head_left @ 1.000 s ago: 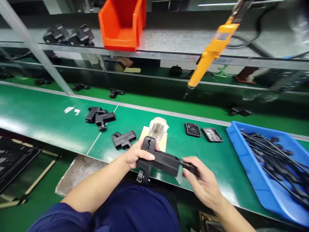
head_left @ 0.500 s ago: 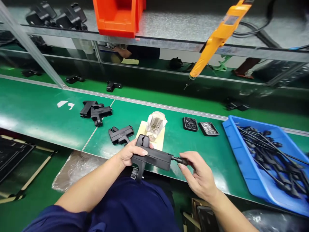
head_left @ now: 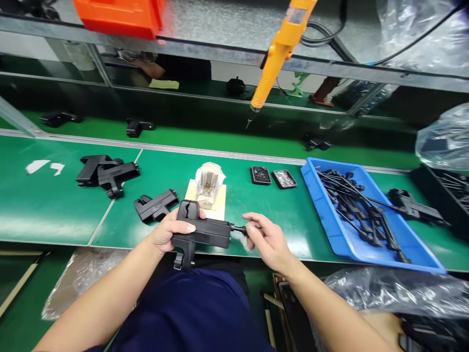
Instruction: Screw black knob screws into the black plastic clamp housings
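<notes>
My left hand (head_left: 169, 231) is closed around the rear of a black plastic clamp-like housing (head_left: 210, 231), thumb on top, held above the front edge of the bench. From the housing's right end sticks a thin black rod with a knob (head_left: 240, 229). The fingers of my right hand (head_left: 266, 240) are closed on that knob and partly cover it. Just behind the housing stands a pale wrapped fixture (head_left: 210, 182) with a grooved hollow, on a yellow sheet (head_left: 220, 201). A similar black housing (head_left: 157, 205) lies left of my left hand.
Two more housings (head_left: 108, 173) lie further left. Two small screw trays (head_left: 261, 175) sit behind my right hand. A blue bin (head_left: 331, 230) of black rods stands at right. A yellow electric screwdriver (head_left: 274, 58) hangs overhead, near an orange bin (head_left: 120, 19). Across the bench, a person's arm (head_left: 148, 67) shows.
The view has swung right, so the bench things appear further left, and more of the blue bin shows. My right fingers have curled further round the knob; my left hand keeps its hold.
</notes>
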### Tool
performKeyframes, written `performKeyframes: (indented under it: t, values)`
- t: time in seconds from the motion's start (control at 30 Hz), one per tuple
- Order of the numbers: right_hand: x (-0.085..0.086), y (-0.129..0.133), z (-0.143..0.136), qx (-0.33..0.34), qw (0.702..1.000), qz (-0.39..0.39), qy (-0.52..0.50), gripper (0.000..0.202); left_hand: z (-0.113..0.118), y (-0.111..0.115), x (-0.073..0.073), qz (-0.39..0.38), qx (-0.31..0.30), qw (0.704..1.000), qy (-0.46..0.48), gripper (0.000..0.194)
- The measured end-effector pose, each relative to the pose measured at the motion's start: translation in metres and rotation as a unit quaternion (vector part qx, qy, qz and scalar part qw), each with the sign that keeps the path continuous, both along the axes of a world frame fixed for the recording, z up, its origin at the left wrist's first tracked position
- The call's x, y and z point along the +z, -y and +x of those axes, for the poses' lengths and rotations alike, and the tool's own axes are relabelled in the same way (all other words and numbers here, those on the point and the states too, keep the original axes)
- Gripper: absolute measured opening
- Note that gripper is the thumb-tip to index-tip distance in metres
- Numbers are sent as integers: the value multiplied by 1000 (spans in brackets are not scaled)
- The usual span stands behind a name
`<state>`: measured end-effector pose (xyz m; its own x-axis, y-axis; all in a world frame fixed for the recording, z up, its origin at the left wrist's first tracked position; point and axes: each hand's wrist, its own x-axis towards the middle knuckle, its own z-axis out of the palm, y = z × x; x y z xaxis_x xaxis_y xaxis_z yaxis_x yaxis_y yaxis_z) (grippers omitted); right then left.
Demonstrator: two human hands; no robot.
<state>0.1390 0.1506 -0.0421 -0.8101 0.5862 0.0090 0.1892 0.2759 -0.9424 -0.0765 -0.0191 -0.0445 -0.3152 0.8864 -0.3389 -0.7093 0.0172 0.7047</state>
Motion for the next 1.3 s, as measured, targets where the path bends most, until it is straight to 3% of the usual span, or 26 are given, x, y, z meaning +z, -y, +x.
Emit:
performKeyframes:
  t: [0.07, 0.2, 0.3, 0.4, 0.53, 0.7, 0.77, 0.9, 1.0, 1.17, 1.23, 1.3]
  values:
    - [3, 0, 0, -5, 999, -38, 27, 52, -1, 0, -1, -5, -7, 1000, -3, 57]
    - [4, -1, -1, 0, 999, 8, -32, 50, -2, -3, -1, -17, -7, 1000, -5, 50]
    - [2, -2, -1, 0, 997, -70, 18, 53, -1, -5, 0, -18, -8, 1000, -12, 54]
    - [0, -4, -1, 34, 998, -52, -32, 56, 0, -6, 2, -28, 2, 999, -16, 55]
    - [0, -6, -1, -6, 991, -125, 35, 56, 1, -8, 2, -34, 5, 999, -19, 53]
    - [-3, -9, 0, 8, 998, -10, -65, 48, -2, -8, 0, -43, 10, 999, -26, 56]
    - [-5, -10, -1, -7, 999, -33, -40, 42, -3, -8, 0, -41, -2, 999, -31, 59]
    - [-6, -14, -2, 14, 995, -79, -61, 55, -4, -10, 0, -45, -6, 998, -45, 58]
    - [-5, -17, -3, -4, 994, -113, -15, 49, -1, -14, 1, -55, 2, 997, -55, 54]
    - [-6, -20, -2, 12, 997, -49, -53, 52, 2, -19, 2, -57, 13, 997, -56, 57]
    - [-6, -21, -2, 3, 997, -72, -21, 44, 1, -20, 2, -52, 17, 997, -52, 57]
    - [-6, -23, -2, 4, 993, -118, -24, 49, 0, -21, 2, -54, 20, 997, -48, 58]
